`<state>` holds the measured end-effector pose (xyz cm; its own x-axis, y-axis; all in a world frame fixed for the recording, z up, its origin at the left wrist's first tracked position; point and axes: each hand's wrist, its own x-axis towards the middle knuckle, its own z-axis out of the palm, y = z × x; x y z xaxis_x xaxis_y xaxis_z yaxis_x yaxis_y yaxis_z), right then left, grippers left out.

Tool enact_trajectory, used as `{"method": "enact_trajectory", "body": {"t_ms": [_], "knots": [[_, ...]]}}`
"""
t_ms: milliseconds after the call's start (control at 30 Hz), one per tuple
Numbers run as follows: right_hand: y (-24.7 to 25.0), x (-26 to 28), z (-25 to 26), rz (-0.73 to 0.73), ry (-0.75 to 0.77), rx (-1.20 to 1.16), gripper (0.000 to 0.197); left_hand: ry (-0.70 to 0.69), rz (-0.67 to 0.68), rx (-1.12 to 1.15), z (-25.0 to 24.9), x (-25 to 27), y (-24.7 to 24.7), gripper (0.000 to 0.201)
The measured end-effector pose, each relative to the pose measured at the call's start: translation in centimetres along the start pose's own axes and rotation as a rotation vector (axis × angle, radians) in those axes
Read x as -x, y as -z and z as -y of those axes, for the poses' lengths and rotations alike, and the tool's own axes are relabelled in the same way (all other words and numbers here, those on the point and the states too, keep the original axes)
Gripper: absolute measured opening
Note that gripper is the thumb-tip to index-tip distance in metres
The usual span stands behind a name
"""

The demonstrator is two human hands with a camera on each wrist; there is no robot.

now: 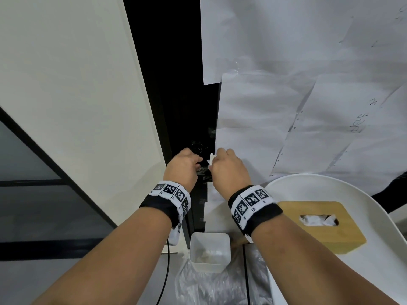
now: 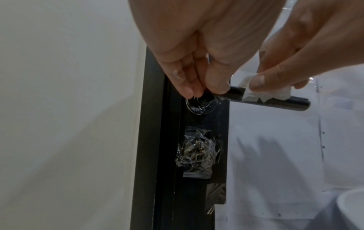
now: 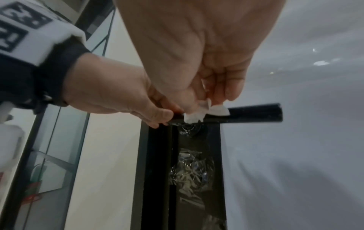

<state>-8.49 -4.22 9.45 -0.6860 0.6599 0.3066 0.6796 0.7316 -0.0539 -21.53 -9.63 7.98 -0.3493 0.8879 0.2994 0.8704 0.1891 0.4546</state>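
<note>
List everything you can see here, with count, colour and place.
door handle: one, black, on the door.
tissue: one, white, on the handle.
clear film: one patch, crumpled, below the handle.
paper sheets: several, white, covering the door.
tissue box: one, wood-coloured, on the chair.
chair: one, white, lower right.
tub: one, white, bottom centre.
left hand: pinches the handle's base.
right hand: pinches the tissue on the handle.
</note>
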Motion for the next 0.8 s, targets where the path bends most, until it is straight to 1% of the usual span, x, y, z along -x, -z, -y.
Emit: {"method": "enact_trajectory", "body": {"t_ms": [133, 300, 500, 567, 667, 700, 733, 800], "knots": [[0.9, 0.0, -0.3, 0.027, -0.005, -0.071, 0.017, -0.006, 0.009, 0.008, -0.1, 0.0, 0.3, 0.026], [0.9, 0.9, -2.4, 0.021, -0.096, -0.045, 0.015, 0.012, 0.048, 0.013, 0.0, -0.2, 0.3, 0.028], [0.9, 0.6, -2.0, 0.054, -0.064, -0.08, 0.02, 0.034, 0.016, 0.006, -0.1, -0.2, -0.1, 0.026], [0.8, 0.7, -2.6, 0.069, -0.058, -0.098, 0.026, 0.024, -0.009, 0.026, -0.5, 0.0, -0.2, 0.033], [0.8, 0.7, -3.2, 0.071, -0.076, -0.19, 0.044, 0.002, -0.019, 0.064, -1.4, 0.0, -0.3, 0.039], [0.8, 0.7, -3.3, 0.058, -0.089, -0.226, 0.044, -0.003, -0.022, 0.076, -1.7, -0.1, -0.4, 0.039], [0.8, 0.7, -3.3, 0.035, -0.097, -0.253, 0.039, -0.009, -0.02, 0.082, -2.1, -0.2, -0.4, 0.038], [0.7, 0.7, -3.5, -0.02, -0.105, -0.267, 0.019, -0.02, -0.005, 0.055, -2.7, -0.3, -0.6, 0.035]]}}
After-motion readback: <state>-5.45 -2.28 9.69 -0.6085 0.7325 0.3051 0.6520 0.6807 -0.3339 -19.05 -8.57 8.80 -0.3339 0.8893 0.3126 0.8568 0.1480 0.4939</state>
